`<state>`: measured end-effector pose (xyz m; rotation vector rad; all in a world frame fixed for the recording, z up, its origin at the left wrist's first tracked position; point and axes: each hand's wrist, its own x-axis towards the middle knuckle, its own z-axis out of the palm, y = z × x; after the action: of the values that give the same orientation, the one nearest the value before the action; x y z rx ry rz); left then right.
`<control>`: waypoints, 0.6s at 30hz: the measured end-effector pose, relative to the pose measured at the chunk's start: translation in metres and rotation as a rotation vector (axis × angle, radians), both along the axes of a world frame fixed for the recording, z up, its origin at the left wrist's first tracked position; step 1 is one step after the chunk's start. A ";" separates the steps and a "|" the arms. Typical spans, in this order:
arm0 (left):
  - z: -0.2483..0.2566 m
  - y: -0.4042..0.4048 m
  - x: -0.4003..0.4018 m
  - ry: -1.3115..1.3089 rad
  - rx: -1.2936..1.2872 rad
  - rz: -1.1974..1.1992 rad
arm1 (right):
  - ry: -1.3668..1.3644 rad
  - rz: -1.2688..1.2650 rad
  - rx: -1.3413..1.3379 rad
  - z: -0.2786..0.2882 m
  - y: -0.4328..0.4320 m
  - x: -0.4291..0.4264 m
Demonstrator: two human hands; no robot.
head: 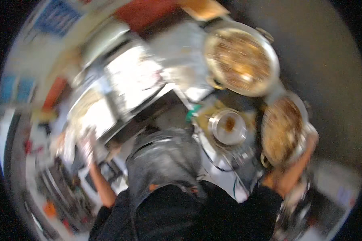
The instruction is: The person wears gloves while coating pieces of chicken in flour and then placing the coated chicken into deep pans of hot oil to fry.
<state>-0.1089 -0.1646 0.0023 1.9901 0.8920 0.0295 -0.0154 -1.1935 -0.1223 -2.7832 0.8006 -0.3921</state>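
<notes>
My right hand (311, 134) is at the outer rim of a large metal bowl (283, 132) of brown food, which looks tilted; blur hides how the fingers hold it. My left hand (87, 146), seemingly in a clear glove, reaches out at the left beside a container of pale, bright contents (98, 117). Whether it holds anything is too blurred to tell. A second large pot with handles (241, 60), filled with glossy brown food, stands at the upper right. Between the bowl and my body is a small round metal container (228, 127) with some brown matter at its bottom.
A large rectangular tray (132, 76) with white, glaring contents lies left of centre. A green object (193, 113) and a dark cable (212, 162) are near the small container. An orange-brown board or box (203, 9) is at the top. Cluttered shelving or equipment (60, 186) fills the lower left.
</notes>
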 end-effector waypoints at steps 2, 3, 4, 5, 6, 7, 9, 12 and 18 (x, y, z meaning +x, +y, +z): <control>-0.001 -0.002 0.011 -0.070 0.151 0.097 | -0.180 0.033 0.008 0.003 0.057 0.028; 0.005 -0.007 0.011 -0.031 0.207 0.098 | -0.275 0.084 0.026 0.015 0.100 0.051; 0.006 -0.014 0.010 0.008 0.251 0.103 | -0.360 0.153 0.041 0.033 0.148 0.072; 0.009 -0.012 -0.003 -0.132 0.118 0.153 | -0.413 0.241 0.098 0.040 0.206 0.096; 0.005 -0.004 -0.015 -0.199 0.077 0.178 | -0.451 0.339 0.170 0.046 0.267 0.120; -0.008 0.005 -0.018 -0.279 0.016 0.189 | -0.477 0.430 0.224 0.058 0.319 0.133; -0.019 0.020 -0.028 -0.293 0.000 0.180 | -0.447 0.588 0.369 0.065 0.414 0.150; -0.035 0.059 -0.041 -0.317 0.033 0.133 | -0.263 0.820 0.626 0.050 0.565 0.170; -0.036 0.109 -0.028 -0.139 0.277 0.145 | 0.222 1.182 0.091 -0.031 0.817 0.186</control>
<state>-0.1371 -0.0555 -0.0337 2.1423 0.9813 0.3886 0.1706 -0.3769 -0.1532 -2.6622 -0.8058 0.1738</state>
